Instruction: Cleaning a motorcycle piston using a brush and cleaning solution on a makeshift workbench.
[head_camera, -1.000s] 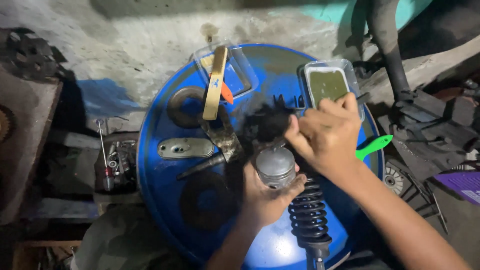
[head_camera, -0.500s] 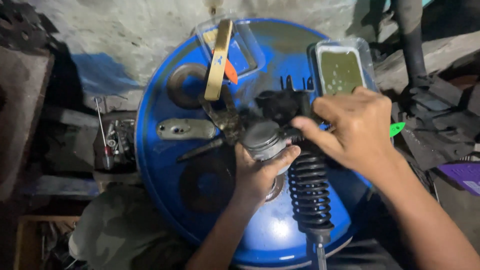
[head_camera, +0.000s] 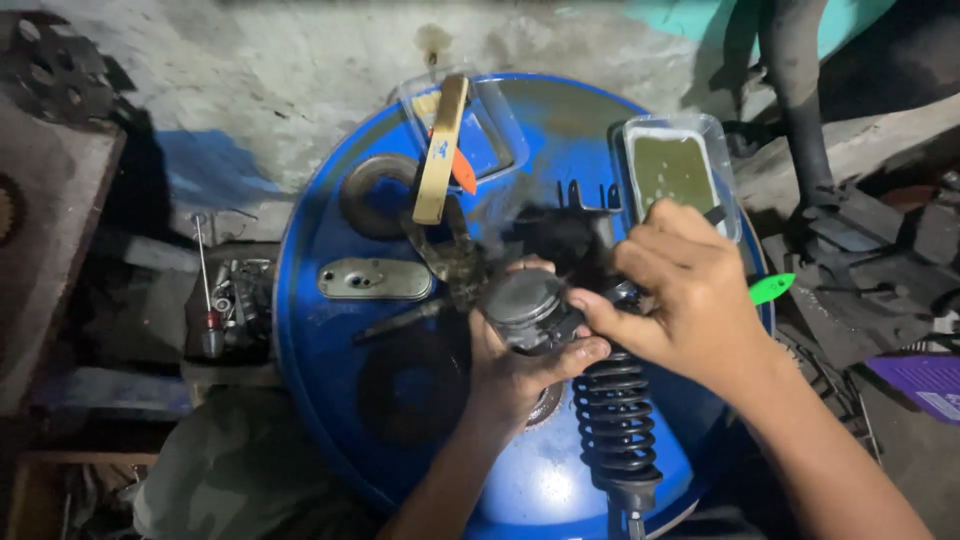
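Two hands meet on one part: my left hand (head_camera: 515, 365) is wrapped shut around a grey metal piston (head_camera: 528, 310), held just above the blue drum top (head_camera: 330, 330), while my right hand (head_camera: 690, 305) pinches at its right side, fingertips closed on something too small to tell. I judge I'm mid-fitting at the piston's side; next calls for steady fine pressure. Beside it lies a black coil spring shock absorber (head_camera: 615, 420).

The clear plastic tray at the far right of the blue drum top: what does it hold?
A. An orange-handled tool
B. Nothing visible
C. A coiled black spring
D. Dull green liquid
D: the clear plastic tray on the blue drum top is filled with a flat dull green liquid, just beyond the right hand.
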